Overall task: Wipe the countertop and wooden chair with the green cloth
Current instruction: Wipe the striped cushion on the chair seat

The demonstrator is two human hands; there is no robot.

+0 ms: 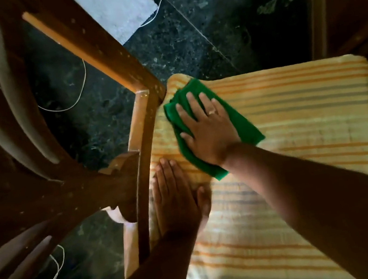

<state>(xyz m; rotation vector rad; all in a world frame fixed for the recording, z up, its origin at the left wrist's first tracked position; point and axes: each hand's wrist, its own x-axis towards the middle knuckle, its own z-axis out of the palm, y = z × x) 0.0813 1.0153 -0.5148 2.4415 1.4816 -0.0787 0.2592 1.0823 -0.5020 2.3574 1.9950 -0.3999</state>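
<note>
While left hand (176,197) rests flat, right hand (208,127) presses green cloth (243,121) — seemingly onto cushion (309,117).

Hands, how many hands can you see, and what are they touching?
2. The right hand presses flat on the green cloth on the striped cushion. The left hand lies flat on the cushion beside the wooden chair frame. None look hidden.

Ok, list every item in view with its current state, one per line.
green cloth: folded, pressed flat on the cushion
right hand: open, palm down on the cloth
left hand: flat on the cushion, empty
striped cushion: lying on the seat, uncovered
wooden chair: upright, armrest beside the cloth
white cord: loose on the floor
</note>
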